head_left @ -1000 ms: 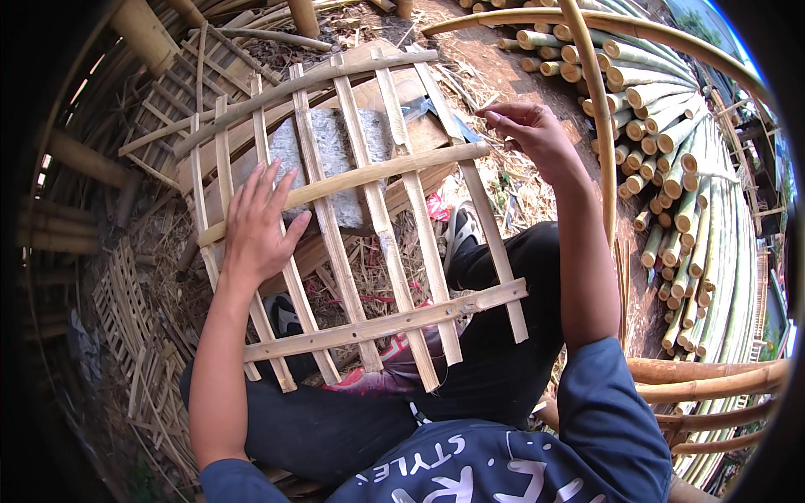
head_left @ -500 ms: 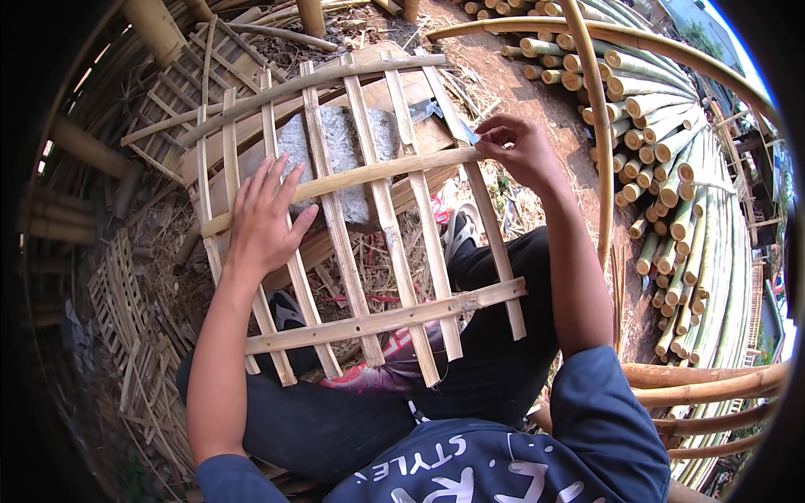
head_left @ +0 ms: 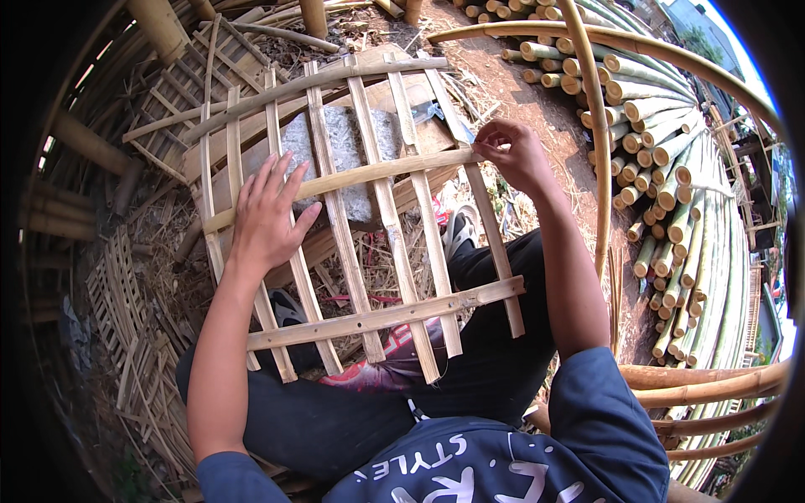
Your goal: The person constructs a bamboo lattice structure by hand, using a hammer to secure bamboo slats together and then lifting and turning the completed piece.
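A lattice panel of split bamboo slats (head_left: 390, 169) lies across my lap and over a rough grey concrete block (head_left: 345, 138) on a wooden board. Several long slats run away from me, crossed by three others; small dark nail heads dot the nearest cross slat (head_left: 360, 324). My left hand (head_left: 270, 220) rests flat with spread fingers on the left part of the middle cross slat. At that slat's right end, my right hand (head_left: 513, 155) has thumb and forefinger pinched together, touching the wood; anything between the fingertips is too small to tell.
Stacked bamboo poles (head_left: 671, 159) fill the right side, behind a curved bamboo rail (head_left: 597, 126). Another slatted panel (head_left: 168, 117) leans at the far left. Bamboo strips (head_left: 138, 360) and shavings cover the ground at left. A small bluish thing (head_left: 429, 111) lies beyond the panel.
My right hand has shifted slightly left and down, its fingertips closer on the slat's end. The left hand stays on the slat; the panel sits almost the same.
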A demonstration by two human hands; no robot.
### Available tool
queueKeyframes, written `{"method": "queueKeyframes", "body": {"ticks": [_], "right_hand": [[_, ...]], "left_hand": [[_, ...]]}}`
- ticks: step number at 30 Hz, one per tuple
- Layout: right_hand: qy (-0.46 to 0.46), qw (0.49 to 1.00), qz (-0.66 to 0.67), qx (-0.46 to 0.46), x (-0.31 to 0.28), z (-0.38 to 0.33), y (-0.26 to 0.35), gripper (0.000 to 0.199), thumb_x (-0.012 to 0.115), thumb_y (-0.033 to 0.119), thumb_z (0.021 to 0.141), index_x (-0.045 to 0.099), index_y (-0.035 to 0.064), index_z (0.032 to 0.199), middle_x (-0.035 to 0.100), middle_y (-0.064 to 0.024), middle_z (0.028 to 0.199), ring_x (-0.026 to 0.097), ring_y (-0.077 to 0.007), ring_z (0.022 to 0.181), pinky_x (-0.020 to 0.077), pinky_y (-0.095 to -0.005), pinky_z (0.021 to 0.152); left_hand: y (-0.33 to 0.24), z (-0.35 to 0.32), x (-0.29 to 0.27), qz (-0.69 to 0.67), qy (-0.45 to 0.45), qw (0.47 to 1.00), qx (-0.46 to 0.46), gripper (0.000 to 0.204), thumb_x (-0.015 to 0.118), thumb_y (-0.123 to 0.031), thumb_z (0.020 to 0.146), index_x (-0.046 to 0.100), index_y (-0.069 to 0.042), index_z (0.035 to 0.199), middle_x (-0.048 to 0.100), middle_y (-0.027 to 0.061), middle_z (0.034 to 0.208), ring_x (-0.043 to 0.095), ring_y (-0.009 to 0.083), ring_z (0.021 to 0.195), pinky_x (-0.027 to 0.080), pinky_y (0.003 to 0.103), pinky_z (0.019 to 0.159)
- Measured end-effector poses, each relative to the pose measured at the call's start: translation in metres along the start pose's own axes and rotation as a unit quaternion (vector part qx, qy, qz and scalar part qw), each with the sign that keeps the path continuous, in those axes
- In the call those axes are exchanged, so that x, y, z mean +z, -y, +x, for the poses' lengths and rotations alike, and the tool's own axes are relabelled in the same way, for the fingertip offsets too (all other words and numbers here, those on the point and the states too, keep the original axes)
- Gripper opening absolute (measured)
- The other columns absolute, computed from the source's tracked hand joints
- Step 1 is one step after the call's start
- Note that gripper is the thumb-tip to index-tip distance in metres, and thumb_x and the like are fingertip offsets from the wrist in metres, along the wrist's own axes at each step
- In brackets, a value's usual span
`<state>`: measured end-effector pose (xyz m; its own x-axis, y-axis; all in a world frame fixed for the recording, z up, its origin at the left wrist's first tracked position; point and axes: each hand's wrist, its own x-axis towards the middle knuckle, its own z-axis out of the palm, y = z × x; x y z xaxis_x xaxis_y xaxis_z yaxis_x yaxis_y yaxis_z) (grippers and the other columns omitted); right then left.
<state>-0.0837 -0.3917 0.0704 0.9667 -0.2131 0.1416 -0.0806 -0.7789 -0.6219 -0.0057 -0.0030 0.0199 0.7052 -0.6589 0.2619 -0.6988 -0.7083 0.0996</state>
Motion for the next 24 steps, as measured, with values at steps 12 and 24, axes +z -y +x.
{"method": "queueKeyframes", "body": {"ticks": [12, 24], "right_hand": [[-0.008, 1.000, 0.011, -0.005, 0.003, -0.008, 0.008, 0.011, 0.073, 0.007, 0.087, 0.069, 0.0018, 0.096, 0.074, -0.0130, 0.093, 0.073, -0.0244, 0.095, 0.0570, -0.0359, 0.081], [-0.003, 0.999, 0.026, -0.022, 0.003, -0.010, 0.010, 0.009, 0.070, 0.004, 0.087, 0.067, 0.0009, 0.095, 0.074, -0.0143, 0.092, 0.073, -0.0255, 0.095, 0.0562, -0.0357, 0.081]], "left_hand": [[0.000, -0.001, 0.004, -0.013, -0.014, 1.000, -0.002, 0.063, 0.053, -0.051, 0.095, 0.049, -0.014, 0.145, 0.043, 0.0147, 0.153, 0.036, 0.0358, 0.143, 0.027, 0.053, 0.116], [0.000, -0.001, 0.004, -0.009, -0.016, 1.000, -0.004, 0.064, 0.052, -0.053, 0.095, 0.049, -0.013, 0.145, 0.043, 0.0148, 0.153, 0.036, 0.0356, 0.143, 0.027, 0.051, 0.117]]}}
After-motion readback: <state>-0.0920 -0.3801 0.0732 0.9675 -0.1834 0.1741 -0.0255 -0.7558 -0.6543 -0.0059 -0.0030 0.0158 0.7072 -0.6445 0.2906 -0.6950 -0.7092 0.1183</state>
